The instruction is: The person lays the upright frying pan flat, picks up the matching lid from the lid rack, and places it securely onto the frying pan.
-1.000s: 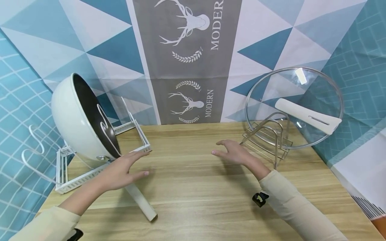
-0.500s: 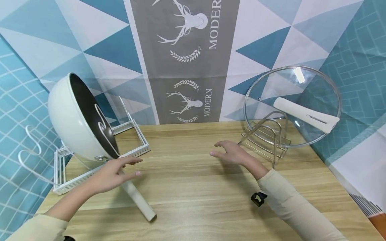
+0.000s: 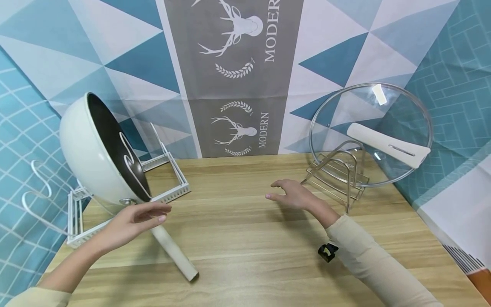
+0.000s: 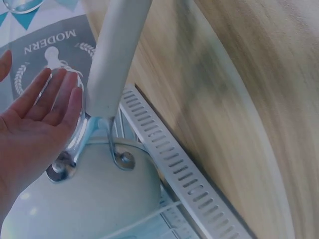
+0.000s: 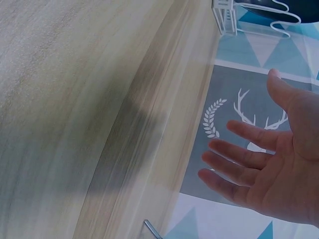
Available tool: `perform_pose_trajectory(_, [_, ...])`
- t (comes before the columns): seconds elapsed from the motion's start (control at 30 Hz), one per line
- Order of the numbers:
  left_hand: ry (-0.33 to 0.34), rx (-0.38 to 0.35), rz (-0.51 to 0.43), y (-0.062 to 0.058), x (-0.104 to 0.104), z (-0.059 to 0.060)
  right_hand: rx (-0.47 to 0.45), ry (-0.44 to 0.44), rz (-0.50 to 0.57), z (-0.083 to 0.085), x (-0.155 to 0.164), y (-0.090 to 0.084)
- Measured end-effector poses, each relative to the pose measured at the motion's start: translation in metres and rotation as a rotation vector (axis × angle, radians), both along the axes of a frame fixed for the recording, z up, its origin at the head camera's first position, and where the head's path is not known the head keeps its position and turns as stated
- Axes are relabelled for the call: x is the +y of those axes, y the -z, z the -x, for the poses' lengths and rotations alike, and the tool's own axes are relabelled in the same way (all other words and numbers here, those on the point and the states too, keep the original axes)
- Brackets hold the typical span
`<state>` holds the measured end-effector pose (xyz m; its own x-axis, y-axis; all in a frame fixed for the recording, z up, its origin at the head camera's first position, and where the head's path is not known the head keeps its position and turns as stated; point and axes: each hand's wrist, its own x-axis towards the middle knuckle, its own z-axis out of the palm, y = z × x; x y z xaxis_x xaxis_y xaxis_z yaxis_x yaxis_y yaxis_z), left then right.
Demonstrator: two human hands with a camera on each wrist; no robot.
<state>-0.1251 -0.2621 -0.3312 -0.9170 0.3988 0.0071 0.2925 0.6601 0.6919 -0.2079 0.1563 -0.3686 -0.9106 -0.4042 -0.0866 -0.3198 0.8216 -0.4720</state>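
My left hand (image 3: 128,224) hovers beside the handle (image 3: 174,251) of a white frying pan, its fingers loosely extended and holding nothing. The deep pan (image 3: 86,157), dark inside, leans on its side in a white wire rack (image 3: 178,187), its handle slanting down toward the front. In the left wrist view the open palm (image 4: 35,129) is next to the pan's handle (image 4: 117,59) and its metal bracket. My right hand (image 3: 293,195) is held over the table with relaxed fingers, left of a metal lid stand (image 3: 350,183). The right wrist view shows that palm (image 5: 274,169) with nothing in it.
A round glass lid (image 3: 406,111) with a white handle (image 3: 389,145) stands tilted in the metal stand at the back right. Behind the wooden table (image 3: 245,247) rises a wall cover with triangles and deer heads. Blue tiled sheets flank both sides.
My left hand has drawn back to the left and slightly down, away from the pan's rim. The right hand, pan and lid keep their places while the head view shifts slightly.
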Motion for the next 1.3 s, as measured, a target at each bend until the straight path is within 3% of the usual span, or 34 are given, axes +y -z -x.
perform_pose_trajectory(0.27, [0.011,-0.119,-0.135,0.006,-0.02,0.001,-0.011,-0.008,0.006,0.0,0.0,0.0])
perform_pose_trajectory(0.4, [0.043,-0.165,-0.265,0.015,-0.029,0.002,-0.012,-0.01,0.005,0.001,0.0,0.001])
perform_pose_trajectory(0.67, [-0.041,-0.295,-0.464,0.028,-0.039,0.001,-0.025,-0.017,0.001,0.002,0.003,0.003])
perform_pose_trajectory(0.97, [0.053,-0.491,-0.879,0.046,-0.051,-0.001,-0.04,-0.014,-0.003,0.002,0.003,0.002])
perform_pose_trajectory(1.3, [0.065,-0.667,-1.069,0.062,-0.059,0.001,-0.038,-0.03,0.014,0.001,0.0,0.004])
